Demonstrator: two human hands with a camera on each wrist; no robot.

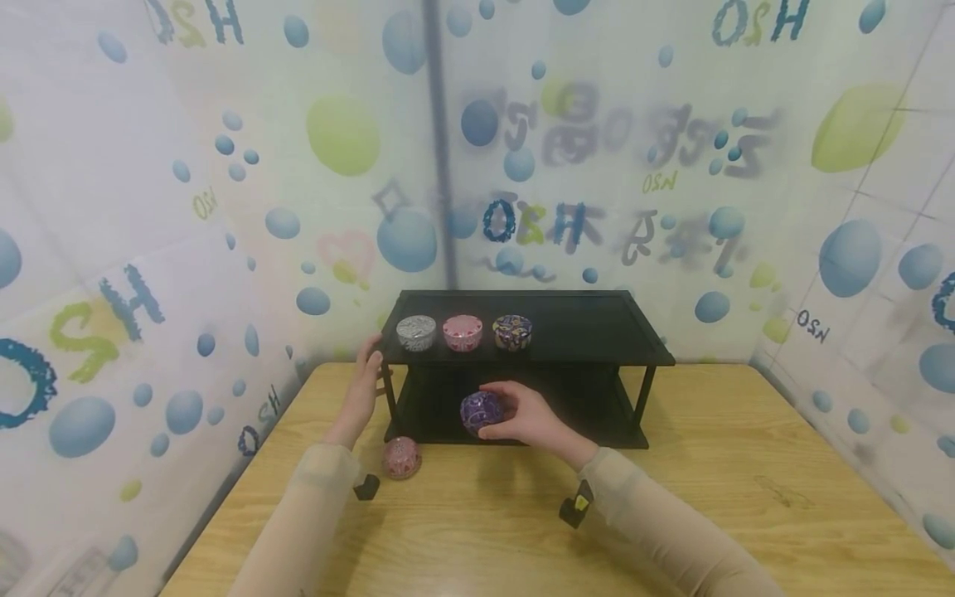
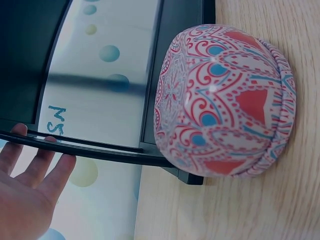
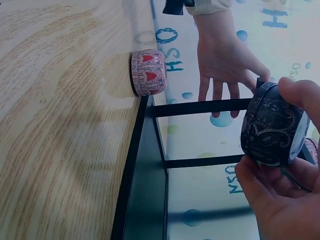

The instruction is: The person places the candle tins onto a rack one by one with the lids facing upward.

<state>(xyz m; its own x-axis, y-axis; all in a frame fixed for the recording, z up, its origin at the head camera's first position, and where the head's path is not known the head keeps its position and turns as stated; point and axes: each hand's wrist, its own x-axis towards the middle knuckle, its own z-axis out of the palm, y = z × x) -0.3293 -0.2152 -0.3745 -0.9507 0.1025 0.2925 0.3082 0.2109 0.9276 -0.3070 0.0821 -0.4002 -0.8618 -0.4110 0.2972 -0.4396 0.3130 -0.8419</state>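
My right hand (image 1: 525, 412) grips a round purple patterned tin (image 1: 482, 412) between thumb and fingers, in front of the lower level of a black two-tier shelf (image 1: 582, 327). In the right wrist view the same tin (image 3: 272, 127) looks dark with pale swirls. My left hand (image 1: 364, 385) is at the shelf's left front corner, its fingers extended at the post, as the left wrist view also shows. On the table near that corner sits a red-and-white patterned tin (image 2: 225, 100), close to my left wrist.
Along the left of the shelf's top stand a silver-grey tin (image 1: 415, 333), a pink tin (image 1: 462, 332) and a dark multicoloured tin (image 1: 512, 332). The shelf stands on a wooden table (image 1: 477, 531). Behind is a wall covering (image 1: 343, 215) with blue and green spots.
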